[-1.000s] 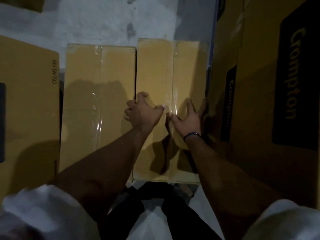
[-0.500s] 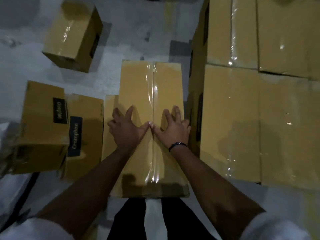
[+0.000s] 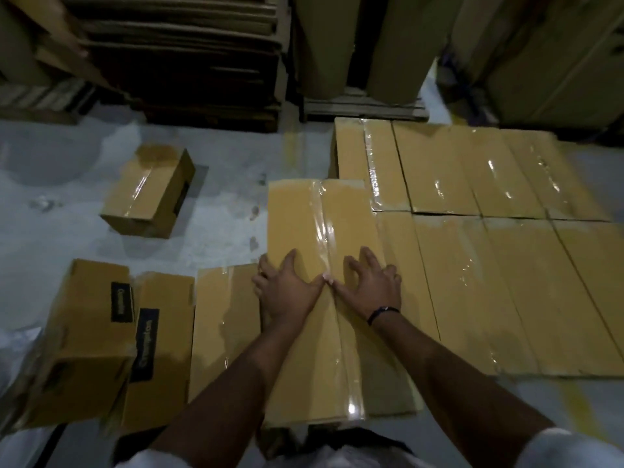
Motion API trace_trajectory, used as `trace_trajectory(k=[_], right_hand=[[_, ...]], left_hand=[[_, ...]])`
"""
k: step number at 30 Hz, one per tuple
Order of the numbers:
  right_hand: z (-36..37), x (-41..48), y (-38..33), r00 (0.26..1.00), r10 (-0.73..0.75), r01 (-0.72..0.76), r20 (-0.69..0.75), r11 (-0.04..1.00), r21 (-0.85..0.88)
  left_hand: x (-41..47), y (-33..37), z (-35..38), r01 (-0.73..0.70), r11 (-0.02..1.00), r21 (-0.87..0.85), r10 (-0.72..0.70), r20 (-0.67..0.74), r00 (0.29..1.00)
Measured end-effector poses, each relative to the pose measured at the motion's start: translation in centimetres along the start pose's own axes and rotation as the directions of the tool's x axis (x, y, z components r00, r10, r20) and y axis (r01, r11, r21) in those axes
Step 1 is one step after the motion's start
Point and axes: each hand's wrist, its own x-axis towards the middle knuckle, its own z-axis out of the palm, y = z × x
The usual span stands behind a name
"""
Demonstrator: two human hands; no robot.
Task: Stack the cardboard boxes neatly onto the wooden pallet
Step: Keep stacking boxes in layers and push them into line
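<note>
The one camera rides on my head, wide-angled, looking forward and steeply down. My left hand (image 3: 287, 292) and right hand (image 3: 368, 288) sit close, mid-frame; the floor (image 3: 219, 146) spreads beyond and left of them.

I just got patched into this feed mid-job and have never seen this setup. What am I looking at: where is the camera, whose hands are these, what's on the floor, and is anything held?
There is no machine here: a person is working with bare hands. The single picture comes from a camera worn on their head, looking forward and down, so the arms enter from the bottom.

The left hand and right hand lie spread on top of a taped box. The thumbs almost meet at the tape seam. The fingers look straight, pressing rather than clasping.

To its right is a stack of similar boxes packed edge to edge. No pallet shows beneath it.

On the floor to the left are a small box standing apart and three boxes close together.

I cannot tell whether the box under the hands is resting or moving.
</note>
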Motion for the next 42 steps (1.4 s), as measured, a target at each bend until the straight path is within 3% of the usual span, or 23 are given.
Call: trace_trajectory(k=[7, 14, 22, 26, 33, 42], right_hand=[[-4.5, -0.6, 6.9, 0.987, 0.123, -0.124, -0.103, 0.992, -0.003], [-5.9, 1.2, 12.8, 0.981, 0.161, -0.155, -0.111, 0.986, 0.055], [-5.4, 6.3, 19.8, 0.985, 0.164, -0.170, 0.059, 0.977, 0.125], [-4.3, 7.5, 21.8, 0.976, 0.121, -0.143, 0.182, 0.984, 0.109], [-3.1, 4.5, 23.9, 0.975, 0.034, -0.049, 0.218, 0.997, 0.062], [0.3, -7.1, 26.5, 0.982, 0.027, -0.053, 0.189, 0.989, 0.136]], left_hand=[[-0.4, 5.9, 2.1, -0.210, 0.975, -0.074, 0.220, 0.170, 0.961], [-0.3, 10.6, 5.6, -0.307, 0.951, -0.023, 0.306, 0.192, 0.933], [-0.3, 14.5, 11.6, -0.114, 0.988, -0.108, 0.138, 0.248, 0.959], [-1.1, 13.7, 13.7, -0.089, 0.996, -0.020, 0.090, 0.286, 0.954], [-4.5, 10.9, 14.2, -0.190, 0.974, 0.123, 0.136, 0.350, 0.927], [-13.4, 3.6, 12.3, -0.341, 0.937, 0.068, 0.275, 0.457, 0.846]])
